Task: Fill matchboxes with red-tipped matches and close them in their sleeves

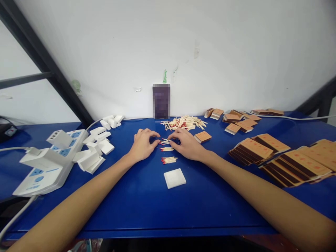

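Between my two hands lies a small loose group of matches (165, 141) with red heads. My left hand (145, 144) is at its left end, thumb and forefinger curved with a gap between them, near the match heads. At the right end my right hand (186, 142) has its thumb and fingertips on or beside the sticks. Nearer to me are a small row of matches (167, 149) and another bunch (169, 160), then a white tray (174, 178). Behind my hands is a large heap of matches (187, 123). A matchbox sleeve (203, 137) lies right of my right hand.
White trays (97, 143) are scattered at the left beside a power strip (56, 168) with plugs and cables. Matchbox sleeves (252, 150) are stacked at the right, and more sleeves (237, 119) lie behind. A blurred dark object (161, 101) stands against the wall.
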The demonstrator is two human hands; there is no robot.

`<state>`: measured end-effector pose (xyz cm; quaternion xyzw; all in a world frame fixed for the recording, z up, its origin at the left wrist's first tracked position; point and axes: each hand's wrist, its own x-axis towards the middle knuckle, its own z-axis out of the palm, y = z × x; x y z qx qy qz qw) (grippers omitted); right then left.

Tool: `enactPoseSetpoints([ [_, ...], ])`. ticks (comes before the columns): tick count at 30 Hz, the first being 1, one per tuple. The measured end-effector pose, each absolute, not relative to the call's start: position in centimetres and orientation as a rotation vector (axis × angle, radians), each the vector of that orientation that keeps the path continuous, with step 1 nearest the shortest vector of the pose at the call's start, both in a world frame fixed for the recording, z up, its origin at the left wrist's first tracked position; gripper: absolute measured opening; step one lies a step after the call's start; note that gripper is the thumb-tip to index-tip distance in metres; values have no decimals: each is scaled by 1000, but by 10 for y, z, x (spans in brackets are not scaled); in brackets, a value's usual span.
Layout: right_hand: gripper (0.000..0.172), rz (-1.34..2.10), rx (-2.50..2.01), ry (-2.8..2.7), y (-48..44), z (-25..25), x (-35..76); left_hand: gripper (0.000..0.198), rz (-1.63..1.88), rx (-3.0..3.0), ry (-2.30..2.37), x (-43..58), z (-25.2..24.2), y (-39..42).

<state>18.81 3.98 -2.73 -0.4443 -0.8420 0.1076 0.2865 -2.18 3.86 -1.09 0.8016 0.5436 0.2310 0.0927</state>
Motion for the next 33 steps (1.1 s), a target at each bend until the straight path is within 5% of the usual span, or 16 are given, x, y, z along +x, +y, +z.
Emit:
enactPoseSetpoints([
  [33,14,308,-1135,-2241,38,-26,189,19,628,2384,1527,-23,-10,37],
])
